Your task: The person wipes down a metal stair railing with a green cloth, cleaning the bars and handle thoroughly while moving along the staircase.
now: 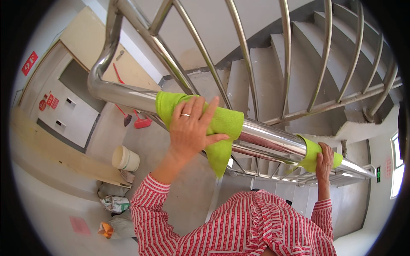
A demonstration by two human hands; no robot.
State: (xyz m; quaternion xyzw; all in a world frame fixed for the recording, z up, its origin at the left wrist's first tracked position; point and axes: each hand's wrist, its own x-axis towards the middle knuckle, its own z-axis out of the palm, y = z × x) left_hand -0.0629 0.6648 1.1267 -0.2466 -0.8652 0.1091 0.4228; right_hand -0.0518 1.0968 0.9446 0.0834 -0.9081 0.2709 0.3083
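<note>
A stainless steel stair handrail (272, 134) runs across the view in front of me, from upper left to lower right. My left hand (192, 126) lies on a lime green cloth (225, 123) draped over the rail, fingers spread and a ring on one finger; a corner of the cloth hangs below. Further along to the right, my right hand (325, 161) is wrapped round the rail over a second green cloth (309, 153). Both cloths touch the metal, with bare shiny rail between them.
Metal balusters (245, 57) stand before concrete stairs (301, 73). On the landing at left are a broom (127, 119), a red dustpan (142, 123), a white bucket (126, 159) and filled bags (115, 204). An open door (105, 48) and elevator doors (69, 102) lie beyond.
</note>
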